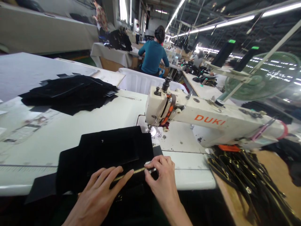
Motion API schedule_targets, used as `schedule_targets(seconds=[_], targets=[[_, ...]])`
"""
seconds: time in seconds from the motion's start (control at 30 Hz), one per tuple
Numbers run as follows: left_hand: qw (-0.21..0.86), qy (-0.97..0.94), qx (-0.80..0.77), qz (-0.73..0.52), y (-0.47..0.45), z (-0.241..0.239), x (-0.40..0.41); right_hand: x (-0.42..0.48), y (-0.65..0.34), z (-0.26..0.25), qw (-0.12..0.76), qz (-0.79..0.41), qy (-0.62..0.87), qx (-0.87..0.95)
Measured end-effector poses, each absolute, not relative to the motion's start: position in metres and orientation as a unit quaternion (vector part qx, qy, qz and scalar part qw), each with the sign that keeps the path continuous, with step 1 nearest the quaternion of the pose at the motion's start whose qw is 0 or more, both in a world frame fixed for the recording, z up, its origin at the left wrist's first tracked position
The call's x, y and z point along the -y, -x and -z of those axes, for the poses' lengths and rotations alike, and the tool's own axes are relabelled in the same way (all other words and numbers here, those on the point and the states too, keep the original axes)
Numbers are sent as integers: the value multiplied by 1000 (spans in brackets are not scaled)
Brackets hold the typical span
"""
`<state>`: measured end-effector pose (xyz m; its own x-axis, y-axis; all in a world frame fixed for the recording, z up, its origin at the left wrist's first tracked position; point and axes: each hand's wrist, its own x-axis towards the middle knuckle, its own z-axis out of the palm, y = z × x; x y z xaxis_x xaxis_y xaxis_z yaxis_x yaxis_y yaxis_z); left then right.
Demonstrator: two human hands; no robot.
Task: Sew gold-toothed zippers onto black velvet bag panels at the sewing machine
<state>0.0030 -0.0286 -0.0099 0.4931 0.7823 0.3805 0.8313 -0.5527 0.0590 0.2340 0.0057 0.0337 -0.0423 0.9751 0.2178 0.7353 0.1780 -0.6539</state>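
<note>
A black fabric piece (110, 144) lies at the front edge of the sewing table, its right corner close to the needle of the sewing machine (178, 110). Along its near edge runs a zipper (139, 170) with gold teeth. My left hand (101, 188) is closed on the zipper's left part, thumb and forefinger on either side of the teeth. With thumb and fingertips, my right hand (163, 174) pinches the zipper's right end, where a small whitish bit shows. Beneath the near edge, the black material hanging down is dark and hard to make out.
A stack of black cut pieces (70, 92) sits at the table's back left. At right, many black zippers (246, 182) with gold teeth lie on a brown board. Behind the machine stand a white bin (134, 81) and a green fan (261, 77). A person in teal (151, 56) sits farther back.
</note>
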Motion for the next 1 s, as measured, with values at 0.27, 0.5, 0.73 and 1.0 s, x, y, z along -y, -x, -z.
schedule_targets(seconds=[0.27,0.5,0.73,1.0], targets=[[85,862,456,203,3,-1,-19,-28,-238,-31,297,-130,530,784],[105,849,479,197,8,10,-9,-36,-235,-23,248,-119,422,864],[69,856,479,183,-21,-2,-95,-103,-252,-21,230,-8,425,876],[57,864,460,194,-35,-3,-113,-118,-279,1,273,29,417,866]])
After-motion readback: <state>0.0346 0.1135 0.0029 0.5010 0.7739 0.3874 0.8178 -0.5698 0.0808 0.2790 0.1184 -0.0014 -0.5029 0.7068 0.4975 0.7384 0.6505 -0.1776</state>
